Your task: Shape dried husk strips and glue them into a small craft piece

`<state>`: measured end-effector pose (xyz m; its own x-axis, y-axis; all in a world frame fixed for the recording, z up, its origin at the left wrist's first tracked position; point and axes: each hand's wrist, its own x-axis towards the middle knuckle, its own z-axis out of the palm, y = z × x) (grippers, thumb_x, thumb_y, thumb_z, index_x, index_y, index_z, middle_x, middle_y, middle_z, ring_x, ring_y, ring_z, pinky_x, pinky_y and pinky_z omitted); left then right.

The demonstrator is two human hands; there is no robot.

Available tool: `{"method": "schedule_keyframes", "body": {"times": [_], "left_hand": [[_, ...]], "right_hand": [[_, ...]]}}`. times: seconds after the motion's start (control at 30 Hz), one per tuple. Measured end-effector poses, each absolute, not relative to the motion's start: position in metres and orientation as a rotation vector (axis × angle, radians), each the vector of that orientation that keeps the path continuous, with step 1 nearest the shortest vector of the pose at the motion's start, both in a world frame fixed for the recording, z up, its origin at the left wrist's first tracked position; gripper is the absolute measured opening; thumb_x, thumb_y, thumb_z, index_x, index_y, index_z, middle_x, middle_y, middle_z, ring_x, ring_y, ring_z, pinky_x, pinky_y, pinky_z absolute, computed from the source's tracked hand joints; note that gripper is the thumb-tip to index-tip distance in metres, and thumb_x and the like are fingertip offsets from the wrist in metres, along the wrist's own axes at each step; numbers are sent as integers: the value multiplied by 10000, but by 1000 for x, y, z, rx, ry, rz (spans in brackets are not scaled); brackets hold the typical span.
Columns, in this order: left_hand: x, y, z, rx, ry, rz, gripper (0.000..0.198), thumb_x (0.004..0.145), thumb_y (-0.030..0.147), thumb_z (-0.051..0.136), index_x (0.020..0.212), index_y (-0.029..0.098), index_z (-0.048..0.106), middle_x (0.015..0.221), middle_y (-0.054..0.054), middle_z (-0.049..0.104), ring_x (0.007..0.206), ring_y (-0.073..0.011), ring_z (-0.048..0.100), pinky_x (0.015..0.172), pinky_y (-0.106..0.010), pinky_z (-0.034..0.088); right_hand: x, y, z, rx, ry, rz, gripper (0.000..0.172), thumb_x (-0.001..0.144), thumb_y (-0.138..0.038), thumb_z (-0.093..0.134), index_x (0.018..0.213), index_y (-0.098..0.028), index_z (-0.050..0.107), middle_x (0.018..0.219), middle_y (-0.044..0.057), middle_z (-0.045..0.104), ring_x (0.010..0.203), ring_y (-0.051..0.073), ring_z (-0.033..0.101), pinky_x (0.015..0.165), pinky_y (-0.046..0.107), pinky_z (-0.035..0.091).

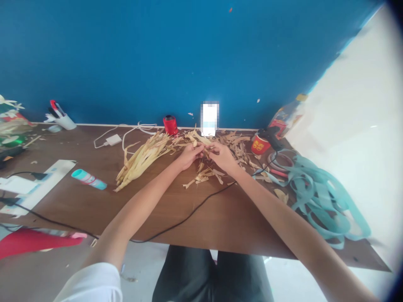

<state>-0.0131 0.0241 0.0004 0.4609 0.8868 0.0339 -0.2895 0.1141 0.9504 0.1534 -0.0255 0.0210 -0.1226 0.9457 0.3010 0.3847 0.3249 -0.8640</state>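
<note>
Close together over the table, my left hand (190, 155) and my right hand (221, 155) pinch a pale dried husk strip (204, 140) between their fingertips. Part of it is hidden by the fingers. To the left of my left hand lies a bundle of long yellowish dried husks (143, 161). Brown husk scraps (237, 144) are heaped beyond and beside my right hand. Below both hands sits a small loose pile of husk pieces (206, 175).
A lit phone (210, 119) stands against the blue wall, near a red container (170, 125). Right are a red paper cup (260, 144), a black glue gun (271, 136) and tangled teal ribbon (324, 195). A black cord (189, 216) crosses the front; a power strip (47, 184) lies left.
</note>
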Motion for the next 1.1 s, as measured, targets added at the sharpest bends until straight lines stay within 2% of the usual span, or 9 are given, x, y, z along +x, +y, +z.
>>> {"method": "schedule_keyframes", "body": {"times": [0.17,0.3,0.47,0.6,0.8,0.93,1.1], "left_hand": [[-14,26,0,1109,657,982,359,668,355,774,892,113,632,664,21,541,573,-40,478,584,-173,418],[-14,28,-3,1146,633,981,334,692,350,754,902,108,658,647,15,544,576,-48,470,565,-177,384],[-10,26,-4,1257,621,982,301,725,342,720,923,119,677,745,-19,606,628,-73,501,590,-206,386],[-10,23,-3,1283,626,984,292,743,350,703,929,128,665,776,-19,610,637,-75,511,603,-211,388],[-10,21,-2,1338,638,965,304,759,379,686,923,127,639,739,-20,606,656,-98,540,625,-229,401],[-9,18,1,1404,629,936,309,770,385,671,940,132,619,768,-18,602,670,-94,526,638,-224,401],[-10,15,5,1513,606,900,270,771,378,666,878,138,602,767,-1,566,642,-80,481,623,-218,390]], "right_hand": [[153,-27,23,-1123,-1739,833,342,765,-244,599,1103,-197,606,802,19,708,732,188,665,702,311,512],[153,-28,23,-1102,-1730,805,283,797,-307,598,1046,-185,654,912,52,715,776,192,667,735,309,507],[153,-30,25,-1149,-1630,782,233,814,-356,582,885,-174,709,783,34,704,696,181,643,680,290,480],[149,-28,25,-1155,-1396,1023,220,762,-377,639,791,-167,695,676,16,668,644,157,611,603,257,465],[145,-27,24,-1211,-888,1444,88,704,-230,688,722,-154,647,696,44,673,657,132,627,531,198,466],[146,-25,25,-1230,-805,1459,54,696,-156,671,716,-155,621,632,25,644,602,112,606,478,178,446],[146,-22,18,-1250,-773,1387,166,654,-140,668,785,-192,579,610,-14,629,547,103,580,461,187,426]]}}
